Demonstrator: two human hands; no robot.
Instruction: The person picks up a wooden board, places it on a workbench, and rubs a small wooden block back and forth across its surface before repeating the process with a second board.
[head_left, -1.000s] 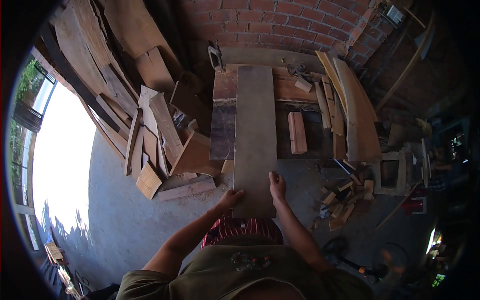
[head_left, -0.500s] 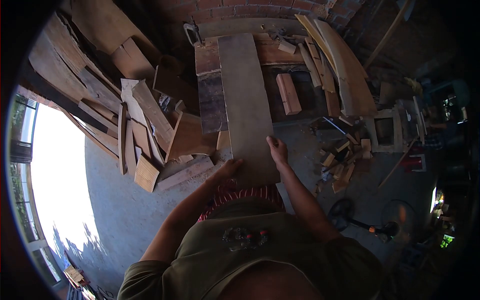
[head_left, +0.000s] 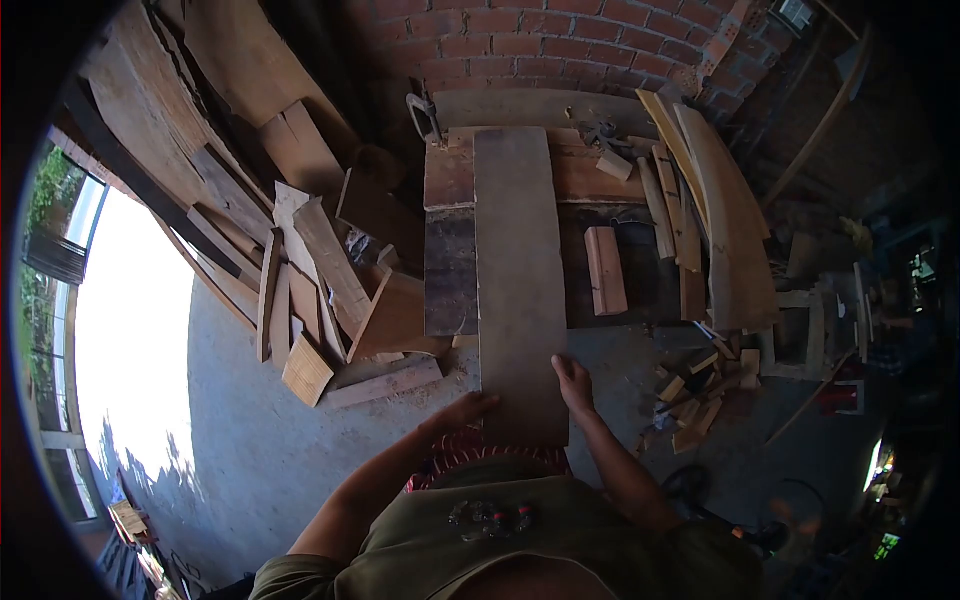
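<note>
**Long board (head_left: pixel 520 250) gripped at its near end, its far end over a crowded bench (head_left: pixel 450 275)**

Nearest is the person's olive shirt (head_left: pixel 420 525), above red striped cloth. The left hand (head_left: pixel 462 412) grips the long board's left edge and the right hand (head_left: pixel 574 385) its right edge, a little farther along; the fingers of both are closed on it, each thumb on top. The board stretches away from the body, across the bench's near edge and nearly to its far side; whether it rests on the top cannot be told.

Around it spreads a grey concrete floor (head_left: pixel 270 430), with glaring daylight on the left. Small offcuts (head_left: pixel 697 408) lie heaped on the floor at right.

The bench top is dark in its near part and reddish-brown in its far part. Right of the board lies a pinkish wood block (head_left: pixel 605 272), then narrow sticks and long curved slabs (head_left: pixel 735 240). A metal clamp (head_left: pixel 425 118) stands at the far left corner. Large planks (head_left: pixel 170 110) lean at left, and a red brick wall (head_left: pixel 500 45) closes the far side.
</note>
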